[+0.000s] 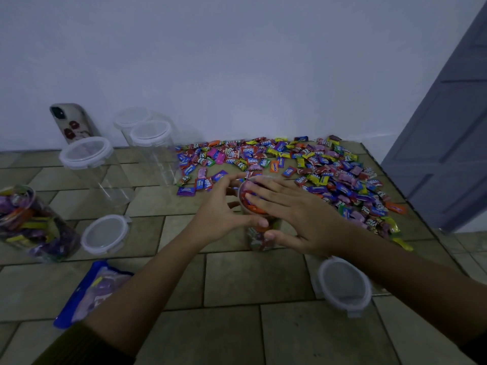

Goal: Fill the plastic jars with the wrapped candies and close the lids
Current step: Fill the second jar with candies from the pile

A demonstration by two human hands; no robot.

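Packing jar [259, 242]: stands at the worktop [237, 280] centre, brimful, beside the loose candies [329, 169].
Right hand [297, 209]: flat, fingers straight, pressing the top layer, which should sit below the rim.
Left hand [224, 209]: curled round the jar's side, steadying.
Lid [344, 284]: near the worktop's front right; seat squarely.

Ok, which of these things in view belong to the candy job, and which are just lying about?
Part of the job:
middle jar, heaped with candies; candy pile; loose lid at left; loose lid at right; filled jar at far left; three empty lidded jars; blue packet, seemingly more sweets.

Lying about:
phone against the wall; grey door.
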